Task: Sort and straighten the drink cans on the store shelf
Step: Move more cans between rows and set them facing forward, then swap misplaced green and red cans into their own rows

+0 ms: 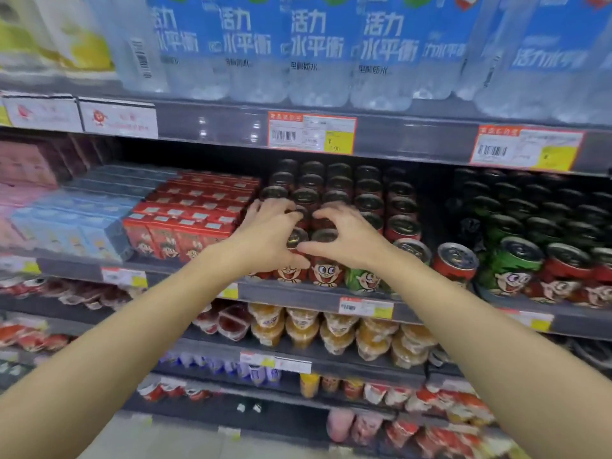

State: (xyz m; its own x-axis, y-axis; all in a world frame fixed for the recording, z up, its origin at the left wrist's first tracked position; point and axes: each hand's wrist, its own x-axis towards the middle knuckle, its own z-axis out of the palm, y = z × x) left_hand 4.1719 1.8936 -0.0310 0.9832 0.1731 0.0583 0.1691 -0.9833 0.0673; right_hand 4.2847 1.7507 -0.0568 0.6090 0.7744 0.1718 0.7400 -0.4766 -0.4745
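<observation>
Red drink cans with a cartoon face stand in rows on the middle shelf [298,294]. My left hand [270,233] curls over the tops of the front-left red cans [291,273], fingers spread across them. My right hand [344,238] grips the top of the neighbouring front red can [326,271], thumb at its near rim. A green can [362,279] stands right beside that red can in the front row. Another red can [455,261] stands further right, next to a block of green cans [515,263] mixed with red ones [566,270].
Red drink cartons [185,226] and blue cartons [76,223] sit left of the cans. Large water bottles [314,48] fill the shelf above, with price tags [311,132] on its edge. Jelly cups [334,329] and snack packs fill the shelves below.
</observation>
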